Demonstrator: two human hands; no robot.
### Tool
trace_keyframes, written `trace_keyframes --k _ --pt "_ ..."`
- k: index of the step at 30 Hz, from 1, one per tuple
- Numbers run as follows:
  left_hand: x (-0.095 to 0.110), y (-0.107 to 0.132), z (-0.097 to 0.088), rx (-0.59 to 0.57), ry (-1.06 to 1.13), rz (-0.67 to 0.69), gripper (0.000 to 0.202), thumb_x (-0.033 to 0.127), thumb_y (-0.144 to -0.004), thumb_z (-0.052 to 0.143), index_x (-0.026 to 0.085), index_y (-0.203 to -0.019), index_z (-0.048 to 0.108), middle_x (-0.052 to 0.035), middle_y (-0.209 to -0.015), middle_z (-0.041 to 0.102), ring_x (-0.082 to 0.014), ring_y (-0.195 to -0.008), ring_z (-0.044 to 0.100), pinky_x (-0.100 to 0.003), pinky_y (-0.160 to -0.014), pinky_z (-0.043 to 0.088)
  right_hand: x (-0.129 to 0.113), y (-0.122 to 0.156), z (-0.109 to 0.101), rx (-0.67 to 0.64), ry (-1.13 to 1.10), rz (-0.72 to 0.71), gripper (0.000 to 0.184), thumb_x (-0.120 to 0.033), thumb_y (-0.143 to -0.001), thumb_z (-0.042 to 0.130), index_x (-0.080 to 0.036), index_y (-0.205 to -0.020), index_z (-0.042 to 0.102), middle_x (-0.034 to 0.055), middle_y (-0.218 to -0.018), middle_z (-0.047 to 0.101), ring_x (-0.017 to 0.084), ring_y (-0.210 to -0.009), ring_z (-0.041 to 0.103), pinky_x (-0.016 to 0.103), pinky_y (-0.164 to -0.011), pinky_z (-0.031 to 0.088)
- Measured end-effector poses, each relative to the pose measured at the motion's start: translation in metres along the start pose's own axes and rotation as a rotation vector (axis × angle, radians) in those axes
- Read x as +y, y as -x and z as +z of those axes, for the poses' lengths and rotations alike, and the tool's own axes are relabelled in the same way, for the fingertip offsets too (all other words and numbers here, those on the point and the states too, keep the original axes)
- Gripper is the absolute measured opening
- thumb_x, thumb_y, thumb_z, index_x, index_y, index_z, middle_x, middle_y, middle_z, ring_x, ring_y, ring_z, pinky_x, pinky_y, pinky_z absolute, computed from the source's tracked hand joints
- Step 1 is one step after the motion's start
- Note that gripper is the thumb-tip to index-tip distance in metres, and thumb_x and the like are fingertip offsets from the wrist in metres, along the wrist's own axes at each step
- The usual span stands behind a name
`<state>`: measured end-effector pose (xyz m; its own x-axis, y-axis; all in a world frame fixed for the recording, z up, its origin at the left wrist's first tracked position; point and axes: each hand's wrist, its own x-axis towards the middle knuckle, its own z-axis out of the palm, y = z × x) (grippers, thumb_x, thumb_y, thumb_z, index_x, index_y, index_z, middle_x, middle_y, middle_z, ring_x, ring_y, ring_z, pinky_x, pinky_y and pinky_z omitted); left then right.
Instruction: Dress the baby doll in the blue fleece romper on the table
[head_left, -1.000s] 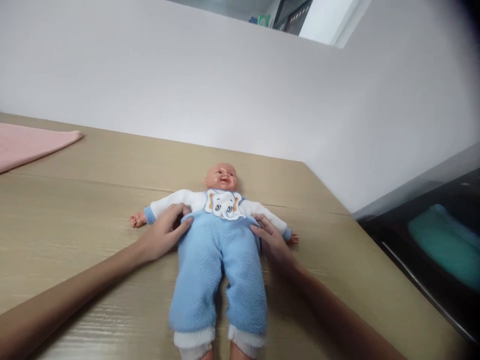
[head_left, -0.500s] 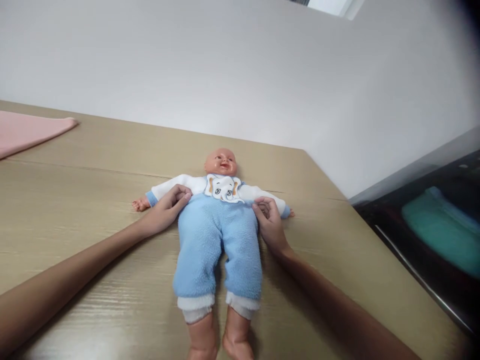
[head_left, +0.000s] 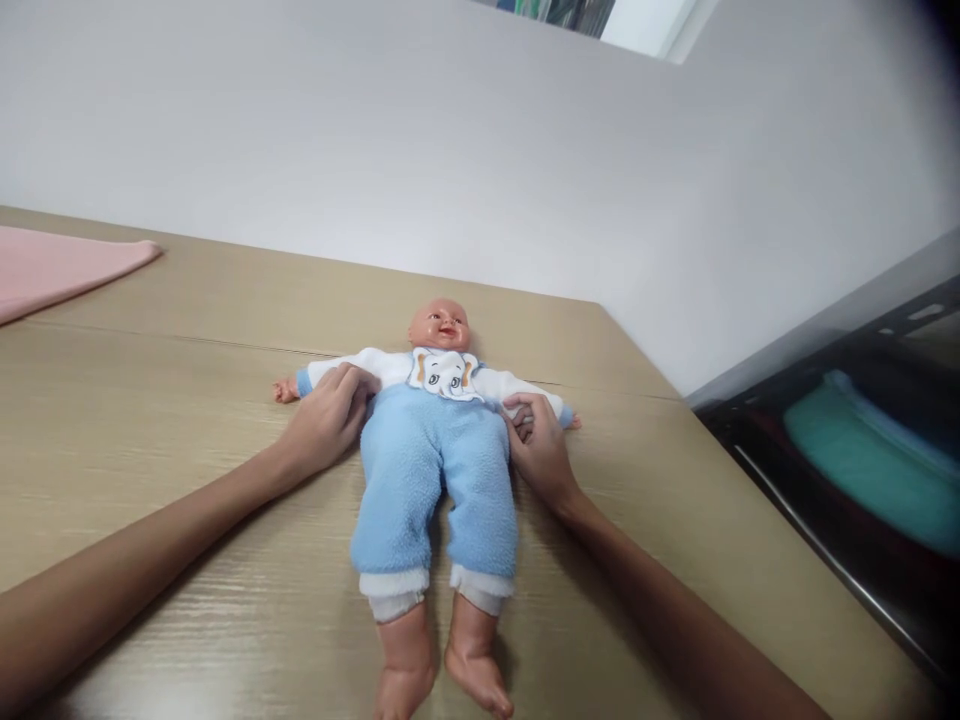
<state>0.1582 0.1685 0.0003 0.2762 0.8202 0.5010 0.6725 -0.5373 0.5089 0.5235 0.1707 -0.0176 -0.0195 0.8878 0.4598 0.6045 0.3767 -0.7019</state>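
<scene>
A baby doll (head_left: 439,325) lies on its back, arms spread, feet toward me. It wears pale blue fleece overalls (head_left: 405,460) with an elephant-face bib (head_left: 444,376) over a white long-sleeved top (head_left: 386,366). At the waist on the left, my left hand (head_left: 330,415) is closed on the side of the overalls, its fingertips partly hidden. On the opposite side, my right hand (head_left: 541,445) pinches the overalls' edge between thumb and bent fingers, just below the doll's sleeve. White cuffs end the legs, and the feet are bare.
The doll lies on a wood-grain table (head_left: 225,560) set against a pale wall (head_left: 375,150). Folded pink cloth (head_left: 67,265) lies at the far left. Beyond the table's right edge is a dark object with a green panel (head_left: 870,460).
My left hand has turned at the doll's side, so its thumb shows less. My right hand stays at the waist. The camera view has shifted slightly, showing more of the doll's feet.
</scene>
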Motion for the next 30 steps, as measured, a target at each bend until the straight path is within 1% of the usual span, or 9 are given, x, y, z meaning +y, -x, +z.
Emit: trace_keyframes --k 6,12,17,19,21,23,24,26,30 --pt "0.029 0.008 0.003 0.143 0.110 0.013 0.024 0.036 -0.122 0.043 0.024 -0.123 0.064 -0.0116 -0.129 0.073 -0.0310 -0.127 0.063 -0.053 -0.118 0.048 -0.005 0.001 0.000 -0.014 0.052 -0.099 0.015 -0.028 -0.105 0.061 -0.027 -0.119 0.067 0.0096 -0.118 0.072 0.030 -0.099 0.068 0.048 -0.092 0.061" --pt "0.090 0.018 -0.019 0.140 0.056 0.093 0.014 0.031 -0.117 0.058 0.029 -0.131 0.060 -0.0100 -0.140 0.071 -0.0326 -0.135 0.064 -0.055 -0.118 0.050 0.000 -0.015 -0.025 0.046 0.263 -0.246 0.014 -0.033 -0.106 0.064 -0.027 -0.119 0.068 0.0123 -0.118 0.076 0.035 -0.107 0.070 0.054 -0.099 0.058" --pt "0.141 0.070 -0.047 0.120 -0.027 -0.059 0.044 0.046 -0.110 0.071 0.043 -0.152 0.059 -0.0083 -0.167 0.061 -0.0429 -0.156 0.056 -0.071 -0.127 0.051 0.033 -0.035 -0.051 0.107 0.281 -0.225 0.019 -0.041 -0.102 0.065 -0.026 -0.113 0.068 0.0150 -0.117 0.077 0.039 -0.115 0.069 0.062 -0.110 0.055" --pt "0.141 0.106 -0.038 0.143 -0.023 -0.174 0.068 0.052 -0.101 0.078 0.048 -0.164 0.053 -0.0098 -0.173 0.058 -0.0479 -0.158 0.057 -0.076 -0.122 0.057 0.048 -0.040 -0.054 0.162 0.262 -0.163 0.023 -0.045 -0.100 0.065 -0.026 -0.113 0.066 0.0170 -0.117 0.076 0.041 -0.115 0.069 0.065 -0.108 0.057" --pt "0.127 0.144 -0.013 0.078 0.007 -0.245 0.102 0.049 -0.088 0.090 0.052 -0.177 0.040 -0.0113 -0.181 0.053 -0.0531 -0.158 0.059 -0.079 -0.117 0.062 0.062 -0.043 -0.052 0.208 0.231 -0.090 0.027 -0.050 -0.099 0.065 -0.025 -0.113 0.065 0.0185 -0.116 0.076 0.041 -0.110 0.070 0.064 -0.101 0.061" --pt "0.106 0.177 0.018 0.084 0.058 -0.181 0.129 0.046 -0.071 0.097 0.062 -0.181 0.031 -0.0087 -0.177 0.060 -0.0567 -0.144 0.071 -0.075 -0.096 0.073 0.072 -0.045 -0.048 0.227 0.198 -0.028 0.031 -0.054 -0.099 0.064 -0.026 -0.112 0.064 0.0193 -0.116 0.077 0.040 -0.108 0.072 0.063 -0.097 0.063" --pt "0.096 0.191 0.032 0.086 0.066 -0.181 0.130 0.040 -0.071 0.096 0.069 -0.179 0.028 -0.0064 -0.173 0.065 -0.0535 -0.138 0.076 -0.068 -0.089 0.076 0.076 -0.045 -0.046 0.227 0.183 -0.005 0.033 -0.056 -0.098 0.064 -0.026 -0.111 0.063 0.0196 -0.116 0.077 0.040 -0.108 0.073 0.064 -0.097 0.064" --pt "0.084 0.208 0.048 0.095 0.089 -0.164 0.130 0.037 -0.074 0.094 0.068 -0.180 0.026 -0.0074 -0.170 0.068 -0.0502 -0.134 0.080 -0.064 -0.089 0.078 0.080 -0.045 -0.043 0.212 0.164 0.023 0.036 -0.059 -0.098 0.062 -0.026 -0.112 0.064 0.0204 -0.118 0.079 0.040 -0.110 0.074 0.066 -0.101 0.063" --pt "0.095 0.216 0.032 -0.040 0.112 -0.184 0.117 0.041 -0.084 0.097 0.057 -0.182 0.035 -0.0098 -0.164 0.074 -0.0441 -0.136 0.081 -0.056 -0.103 0.077 0.080 -0.043 -0.044 0.155 0.152 0.057 0.042 -0.064 -0.099 0.058 -0.025 -0.112 0.067 0.0205 -0.121 0.081 0.040 -0.112 0.076 0.068 -0.110 0.061"
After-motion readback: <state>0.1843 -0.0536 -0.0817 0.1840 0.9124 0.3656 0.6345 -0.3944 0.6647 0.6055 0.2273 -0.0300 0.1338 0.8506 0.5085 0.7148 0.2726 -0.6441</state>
